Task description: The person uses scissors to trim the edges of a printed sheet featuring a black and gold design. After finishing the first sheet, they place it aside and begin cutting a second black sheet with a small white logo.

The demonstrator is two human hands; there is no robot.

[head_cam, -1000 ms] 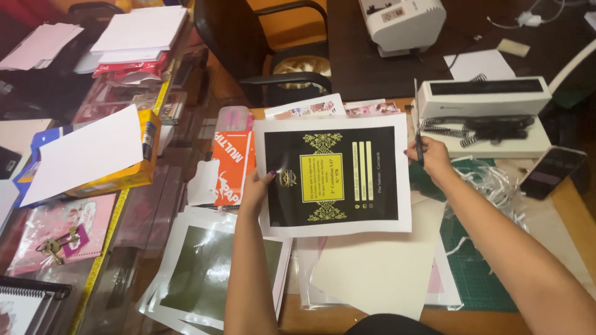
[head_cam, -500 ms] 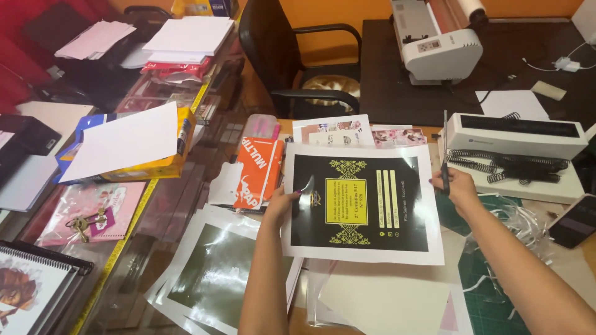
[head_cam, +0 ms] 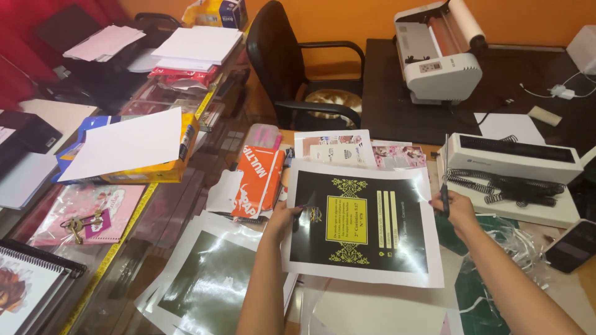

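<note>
A large white-bordered sheet printed black with yellow ornament (head_cam: 363,223) is held up over the desk. My left hand (head_cam: 282,218) grips its left edge, thumb on top. My right hand (head_cam: 458,211) pinches the right edge and also holds a thin dark pen-like tool (head_cam: 445,186) that points upward. Under the sheet lie pale blank sheets (head_cam: 379,310). To the lower left lies a glossy dark print with a white border (head_cam: 208,288).
An orange carton (head_cam: 257,183) lies left of the sheet. A white binding machine with black wire coils (head_cam: 515,170) stands at right, a phone (head_cam: 571,245) beside it. A black chair (head_cam: 298,68) and a roll laminator (head_cam: 441,53) are behind. Paper stacks and boxes crowd the left.
The view has tilted up and pulled back, showing more of the chair and laminator. Both hands keep hold of the black sheet, which sits lower in the view.
</note>
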